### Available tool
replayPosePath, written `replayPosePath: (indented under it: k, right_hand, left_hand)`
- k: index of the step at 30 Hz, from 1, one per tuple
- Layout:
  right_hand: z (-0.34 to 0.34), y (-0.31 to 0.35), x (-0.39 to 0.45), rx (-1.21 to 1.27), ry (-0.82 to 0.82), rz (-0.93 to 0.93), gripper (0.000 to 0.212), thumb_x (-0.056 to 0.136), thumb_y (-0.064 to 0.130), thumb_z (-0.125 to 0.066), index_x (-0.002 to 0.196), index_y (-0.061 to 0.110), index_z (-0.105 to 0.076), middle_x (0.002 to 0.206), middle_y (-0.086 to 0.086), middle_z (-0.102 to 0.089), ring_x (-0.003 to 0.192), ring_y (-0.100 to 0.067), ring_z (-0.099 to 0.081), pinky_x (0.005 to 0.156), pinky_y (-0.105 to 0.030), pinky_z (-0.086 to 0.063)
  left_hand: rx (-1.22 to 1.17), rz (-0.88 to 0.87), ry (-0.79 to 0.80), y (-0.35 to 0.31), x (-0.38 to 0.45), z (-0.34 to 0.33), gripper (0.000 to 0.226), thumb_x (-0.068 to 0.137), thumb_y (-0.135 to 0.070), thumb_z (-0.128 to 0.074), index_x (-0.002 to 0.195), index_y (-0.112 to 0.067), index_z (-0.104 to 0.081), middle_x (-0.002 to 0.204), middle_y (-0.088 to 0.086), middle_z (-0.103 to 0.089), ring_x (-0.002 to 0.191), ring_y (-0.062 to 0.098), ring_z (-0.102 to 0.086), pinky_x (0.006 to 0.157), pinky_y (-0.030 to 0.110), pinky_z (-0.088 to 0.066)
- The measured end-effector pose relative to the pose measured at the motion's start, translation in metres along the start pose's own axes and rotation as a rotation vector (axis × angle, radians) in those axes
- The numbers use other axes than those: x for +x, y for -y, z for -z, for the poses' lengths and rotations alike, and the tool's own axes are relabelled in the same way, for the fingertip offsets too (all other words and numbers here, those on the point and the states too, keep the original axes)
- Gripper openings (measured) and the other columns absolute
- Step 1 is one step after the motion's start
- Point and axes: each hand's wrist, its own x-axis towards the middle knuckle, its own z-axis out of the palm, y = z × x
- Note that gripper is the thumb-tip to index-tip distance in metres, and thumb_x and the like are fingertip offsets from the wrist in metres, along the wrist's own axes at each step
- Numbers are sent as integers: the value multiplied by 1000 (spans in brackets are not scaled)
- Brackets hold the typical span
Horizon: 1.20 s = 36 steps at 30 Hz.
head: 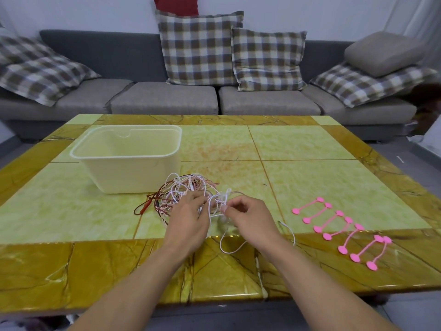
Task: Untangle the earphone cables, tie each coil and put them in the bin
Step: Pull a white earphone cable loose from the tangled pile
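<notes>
A tangle of white, pink and dark red earphone cables (183, 191) lies on the table just in front of the cream plastic bin (128, 154). My left hand (188, 217) rests on the tangle with its fingers curled into the strands. My right hand (248, 217) pinches a white cable between thumb and forefinger at the tangle's right side. A loose white strand (229, 249) loops toward the near edge, and another with a plug (287, 229) trails to the right. Several pink cable ties (338, 229) lie in a row on the right.
The bin stands empty at the left middle of the yellow-green marble table (298, 144). A grey sofa (167, 99) with checked cushions runs behind the table. Bare tabletop stretches across the far right and near left.
</notes>
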Motion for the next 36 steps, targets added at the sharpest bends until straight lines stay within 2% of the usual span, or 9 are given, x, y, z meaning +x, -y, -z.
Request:
replayPosePath:
  k: [3,9,12,16,19,23,27,32,36]
  right_hand:
    - [1,2,2,119,-58,-13,3,93,21,-68,91,21,-66,85,0,-76,85,-22,-72,83,-48,-57]
    - [8,11,0,306,-118,30,4,98,17,-67,96,17,-70,87,-1,-74,78,-13,-71,73,-35,-62]
    - [12,17,1,450,-118,-1,5,99,16,-65,99,15,-70,74,1,-67,68,-11,-68,75,-33,-58]
    - [20,20,0,423,-124,12,6,100,17,-63,98,16,-69,55,7,-57,57,-12,-58,70,-29,-50]
    - [26,22,0,427,-114,6,8,100,18,-62,97,15,-69,58,3,-57,55,-13,-56,72,-35,-52]
    - [38,24,-2,544,-208,28,12,104,16,-55,96,15,-65,62,-1,-55,54,-17,-52,60,-31,-50]
    - [49,31,-7,651,-295,58,14,105,20,-54,92,17,-61,61,1,-32,47,-13,-26,41,-24,-26]
    - [51,39,-13,615,-364,99,16,95,31,-69,84,21,-72,59,1,-31,55,-17,-13,49,-33,-12]
    - [48,38,-12,588,-292,116,14,84,31,-77,88,17,-73,51,4,-30,48,-14,-22,44,-26,-22]
  left_hand:
    - [-36,17,-79,-2,1,2,27,103,-31,-53,103,-16,-75,115,-11,-59,107,10,-58,95,33,-47]
    - [-107,25,-222,-2,4,5,17,99,-23,-63,103,-14,-76,114,-8,-59,106,9,-59,94,40,-54]
    - [-84,18,-189,-4,3,8,11,96,-22,-66,96,-16,-75,109,-6,-62,102,9,-58,92,39,-51]
    - [-21,82,-48,-7,0,9,23,91,-32,-69,112,-21,-72,122,-6,-61,120,15,-55,104,31,-41]
    - [18,134,1,-7,-2,9,37,91,-38,-69,124,-21,-69,139,1,-56,134,17,-47,112,33,-35]
    - [48,156,-23,-6,-2,9,36,91,-41,-71,120,-20,-70,138,2,-58,136,19,-43,113,34,-32]
    - [61,162,-38,-6,-2,12,29,91,-38,-70,115,-22,-71,134,0,-61,135,18,-44,113,36,-33]
    - [30,192,-55,-7,-5,16,47,92,-33,-68,136,-20,-59,136,-5,-58,132,18,-47,114,43,-38]
    - [-8,186,-167,-10,-4,24,19,91,-33,-67,108,-26,-70,112,-12,-62,110,14,-59,99,37,-46]
